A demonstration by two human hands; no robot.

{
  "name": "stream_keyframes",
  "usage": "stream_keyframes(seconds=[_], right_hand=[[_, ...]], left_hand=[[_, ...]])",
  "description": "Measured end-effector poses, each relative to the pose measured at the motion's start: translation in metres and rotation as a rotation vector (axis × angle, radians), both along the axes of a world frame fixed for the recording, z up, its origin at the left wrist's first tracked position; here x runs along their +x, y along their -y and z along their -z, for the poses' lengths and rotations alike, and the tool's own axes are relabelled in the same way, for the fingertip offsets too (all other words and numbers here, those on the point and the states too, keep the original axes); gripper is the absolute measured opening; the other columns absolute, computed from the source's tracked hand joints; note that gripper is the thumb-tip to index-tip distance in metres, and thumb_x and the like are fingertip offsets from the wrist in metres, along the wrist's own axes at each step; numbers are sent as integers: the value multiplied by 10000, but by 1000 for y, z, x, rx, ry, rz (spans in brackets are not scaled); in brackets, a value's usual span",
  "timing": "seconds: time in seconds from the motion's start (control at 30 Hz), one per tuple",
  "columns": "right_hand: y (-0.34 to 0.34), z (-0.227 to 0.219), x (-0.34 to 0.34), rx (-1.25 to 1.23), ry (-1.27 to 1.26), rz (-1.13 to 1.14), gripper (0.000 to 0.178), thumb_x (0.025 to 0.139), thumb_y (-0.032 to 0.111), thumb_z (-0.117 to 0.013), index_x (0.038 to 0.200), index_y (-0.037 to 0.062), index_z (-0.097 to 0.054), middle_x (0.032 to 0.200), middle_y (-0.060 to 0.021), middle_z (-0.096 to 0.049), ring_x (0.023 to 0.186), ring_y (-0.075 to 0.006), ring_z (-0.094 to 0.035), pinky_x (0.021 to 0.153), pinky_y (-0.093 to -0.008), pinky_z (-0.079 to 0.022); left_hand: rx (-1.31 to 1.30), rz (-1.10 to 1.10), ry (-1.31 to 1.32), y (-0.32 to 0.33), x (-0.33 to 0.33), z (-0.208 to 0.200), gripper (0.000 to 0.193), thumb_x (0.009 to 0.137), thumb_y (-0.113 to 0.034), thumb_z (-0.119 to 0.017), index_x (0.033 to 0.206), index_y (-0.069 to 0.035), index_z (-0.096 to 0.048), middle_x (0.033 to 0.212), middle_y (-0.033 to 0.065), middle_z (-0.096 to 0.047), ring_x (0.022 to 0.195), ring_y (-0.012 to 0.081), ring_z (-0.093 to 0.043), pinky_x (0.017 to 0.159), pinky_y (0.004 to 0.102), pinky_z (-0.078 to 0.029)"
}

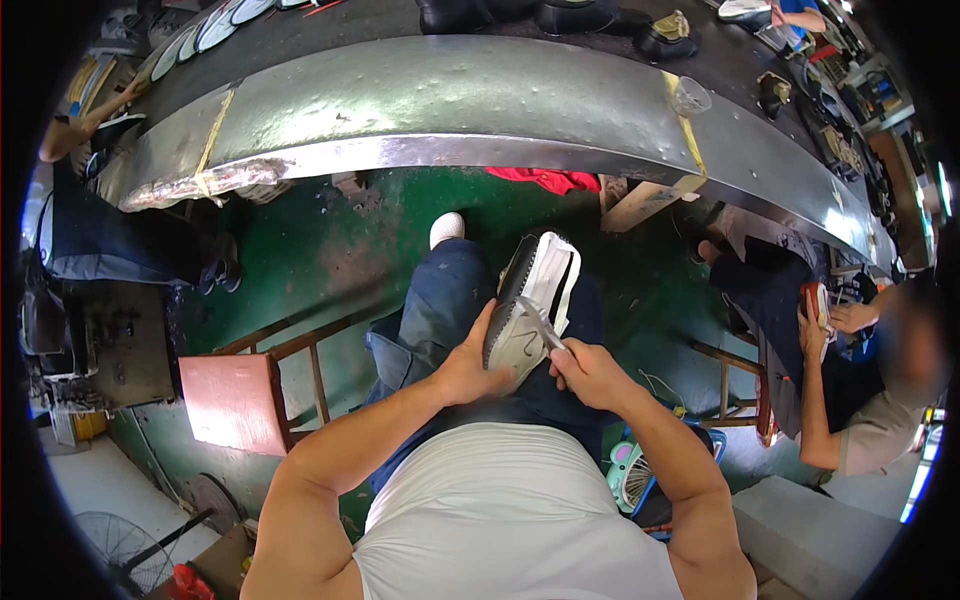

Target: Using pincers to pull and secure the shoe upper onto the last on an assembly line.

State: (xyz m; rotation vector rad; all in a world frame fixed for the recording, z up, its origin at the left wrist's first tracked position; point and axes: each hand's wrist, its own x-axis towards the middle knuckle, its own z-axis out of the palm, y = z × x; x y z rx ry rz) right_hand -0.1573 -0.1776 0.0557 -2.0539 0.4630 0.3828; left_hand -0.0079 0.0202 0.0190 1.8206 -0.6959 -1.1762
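Note:
A white-and-grey shoe with a black stitched side lies lengthwise over my lap, its far end pointing toward the bench. My left hand is closed around its left side near the close end. My right hand is closed on a slim, curved silver metal tool. The tool's far end rests on or just above the shoe's upper; I cannot tell if it touches. My right fist covers the tool's near end, so its exact kind does not show.
A metal-edged bench runs across the front, with dark shoes on its belt. A pink-topped stool stands left. Near my right elbow is a small green fan. A co-worker sits at right holding a shoe; another person's arm reaches in at left.

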Motion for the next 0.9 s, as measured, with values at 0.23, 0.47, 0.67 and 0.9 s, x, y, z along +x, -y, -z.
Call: stream_keyframes(seconds=[0.23,0.47,0.67,0.9], right_hand=[[-26,55,-80,479,288,538,327,1009,197,-568,1259,-10,-534,965,-59,-655,850,-124,-628,728,-273,-500],[-33,63,-93,526,422,696,386,1003,169,-581,1329,-9,-478,1028,-45,-622,855,-97,-580,725,-244,-476],[-25,38,-92,344,246,655,299,986,133,-574,1249,-5,-544,917,-65,-648,792,-104,-590,706,-257,-483],[3,-14,-73,66,83,274,374,931,129,-616,1269,-22,-562,975,-178,-677,894,-301,-670,813,-371,-515]], left_hand=[[87,299,371,17,47,-80,952,765,-138,-737,1559,-85,-213,1111,291,-667,1031,400,-672,930,389,-513],[-476,69,350,59,68,-170,755,776,-13,-813,1402,-39,-393,1103,169,-697,996,220,-687,874,352,-544],[-556,-57,158,112,80,-123,367,870,-250,-798,1027,22,-610,883,50,-661,811,89,-603,697,276,-503],[-50,-274,-748,78,48,81,564,1056,-515,-391,1255,-46,-634,1096,94,-686,965,186,-626,890,366,-496]])
